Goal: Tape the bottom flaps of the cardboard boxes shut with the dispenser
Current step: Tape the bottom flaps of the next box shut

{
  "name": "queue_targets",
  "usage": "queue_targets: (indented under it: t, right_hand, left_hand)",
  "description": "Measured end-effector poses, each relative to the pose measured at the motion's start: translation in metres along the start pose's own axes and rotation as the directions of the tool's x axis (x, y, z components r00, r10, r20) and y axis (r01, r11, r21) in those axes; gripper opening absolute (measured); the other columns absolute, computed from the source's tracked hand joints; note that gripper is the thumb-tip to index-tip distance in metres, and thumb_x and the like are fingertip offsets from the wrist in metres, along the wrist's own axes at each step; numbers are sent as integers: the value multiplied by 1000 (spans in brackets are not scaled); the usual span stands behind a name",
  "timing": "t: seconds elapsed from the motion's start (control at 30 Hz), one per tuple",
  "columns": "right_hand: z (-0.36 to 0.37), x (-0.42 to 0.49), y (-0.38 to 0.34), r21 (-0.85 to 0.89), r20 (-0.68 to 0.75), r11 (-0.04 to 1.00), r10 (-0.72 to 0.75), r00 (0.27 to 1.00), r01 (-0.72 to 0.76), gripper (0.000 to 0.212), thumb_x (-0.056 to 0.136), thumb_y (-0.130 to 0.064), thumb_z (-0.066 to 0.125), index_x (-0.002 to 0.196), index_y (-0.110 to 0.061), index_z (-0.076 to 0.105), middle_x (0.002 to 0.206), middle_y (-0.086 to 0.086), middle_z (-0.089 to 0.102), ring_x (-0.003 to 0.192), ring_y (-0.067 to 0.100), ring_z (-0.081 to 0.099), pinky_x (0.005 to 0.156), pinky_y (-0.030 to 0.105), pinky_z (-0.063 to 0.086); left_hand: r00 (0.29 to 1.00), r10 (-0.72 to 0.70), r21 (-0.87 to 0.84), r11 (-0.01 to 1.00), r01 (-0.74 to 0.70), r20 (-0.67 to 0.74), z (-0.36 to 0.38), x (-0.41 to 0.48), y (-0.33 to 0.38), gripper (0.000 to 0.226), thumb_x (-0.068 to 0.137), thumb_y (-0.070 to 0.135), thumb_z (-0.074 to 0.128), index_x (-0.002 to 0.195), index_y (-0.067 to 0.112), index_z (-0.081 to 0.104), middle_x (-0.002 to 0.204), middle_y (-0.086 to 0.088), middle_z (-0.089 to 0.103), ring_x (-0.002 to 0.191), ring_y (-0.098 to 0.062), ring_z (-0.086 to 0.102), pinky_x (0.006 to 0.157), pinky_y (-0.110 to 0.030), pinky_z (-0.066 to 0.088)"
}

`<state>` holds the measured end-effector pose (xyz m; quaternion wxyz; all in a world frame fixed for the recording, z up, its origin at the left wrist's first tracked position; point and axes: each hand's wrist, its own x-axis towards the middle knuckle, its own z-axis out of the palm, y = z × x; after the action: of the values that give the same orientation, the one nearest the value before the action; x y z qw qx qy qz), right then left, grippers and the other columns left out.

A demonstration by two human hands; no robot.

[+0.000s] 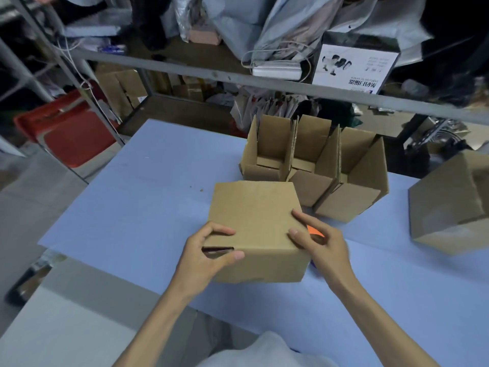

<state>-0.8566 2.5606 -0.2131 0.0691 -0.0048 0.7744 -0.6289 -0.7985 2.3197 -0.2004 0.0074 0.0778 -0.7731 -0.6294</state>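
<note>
Three open boxes behind the near box, gripped by left hand and right hand

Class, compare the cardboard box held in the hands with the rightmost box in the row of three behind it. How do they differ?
The held box shows a closed face on top; the rightmost box is open, with its flaps standing up. The left hand and the right hand grip the held box; the rightmost box stands unheld. The held box is nearer the person. Both are plain brown cardboard.

Blue table, cardboard boxes on it
</note>
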Motion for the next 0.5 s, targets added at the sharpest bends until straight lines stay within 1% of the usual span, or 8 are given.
queue_targets:
  t: [0.1, 0.17, 0.23, 0.3, 0.33, 0.37, 0.43, 0.5]
  right_hand:
    - [3, -6, -1, -26, 58, 992, -121, 991, 123, 49, 71, -36, 82, 117, -39, 67, 134, -20, 50, 122, -11, 44, 82, 1, 40]
    - [4, -7, 1, -44, 63, 981, -186, 981, 188, 48, 72, -32, 81, 117, -36, 67, 138, -17, 46, 124, -9, 43, 83, 6, 44]
    - [5, -3, 3, -29, 33, 983, -181, 983, 182, 44, 73, -24, 80, 115, -32, 69, 137, -11, 50, 123, -10, 44, 80, 8, 46]
    - [7, 1, 4, 11, 7, 986, -165, 986, 165, 43, 73, -16, 80, 112, -30, 71, 132, -8, 55, 122, -9, 45, 77, 6, 45]
    - [7, 2, 4, 18, -11, 987, -157, 988, 157, 41, 73, -16, 80, 111, -30, 71, 129, -9, 58, 121, -7, 47, 75, 5, 45]
    - [6, 5, 4, 18, -33, 990, -141, 989, 142, 40, 74, -18, 80, 110, -32, 71, 124, -12, 61, 118, -3, 51, 73, 5, 45]
    - [3, 8, 3, 15, -81, 995, -93, 992, 94, 36, 75, -29, 80, 108, -38, 68, 110, -17, 66, 103, 3, 61, 68, 7, 45]
    - [1, 10, 3, -25, -109, 997, -73, 991, 70, 36, 74, -41, 76, 108, -42, 64, 100, -20, 67, 92, 4, 64, 65, 8, 45]
  left_hand:
    - [997, -12, -36, 999, 9, -81, -1, 10, 0, 35, 58, 36, 85, 90, 33, 71, 100, 14, 71, 90, -6, 69, 76, -14, 51]
    - [992, 7, -34, 999, -11, -126, 0, 18, 2, 29, 61, 32, 85, 88, 33, 72, 97, 14, 72, 91, -2, 67, 77, -10, 49]
    - [988, 7, -34, 999, -12, -152, 4, 25, 4, 25, 64, 30, 85, 85, 32, 72, 93, 16, 72, 89, 1, 66, 74, -5, 45]
    - [985, -2, -40, 999, -5, -175, 7, 31, 6, 28, 63, 32, 85, 87, 32, 70, 94, 16, 72, 89, 0, 66, 75, -7, 46]
    - [985, -7, -47, 999, -2, -173, 7, 33, 7, 34, 62, 33, 85, 91, 33, 69, 98, 16, 71, 92, -3, 66, 77, -11, 48]
    - [988, -12, -63, 998, 3, -152, 6, 34, 7, 42, 60, 34, 86, 97, 34, 67, 103, 15, 69, 94, -8, 66, 79, -18, 51]
    - [997, -11, -96, 995, 3, -81, 4, 36, 7, 57, 58, 33, 86, 110, 35, 61, 111, 10, 66, 93, -17, 66, 78, -29, 57]
    - [999, 6, -76, 997, -10, -48, 4, 38, 7, 60, 60, 30, 85, 113, 35, 58, 109, 6, 67, 90, -20, 67, 73, -30, 57]
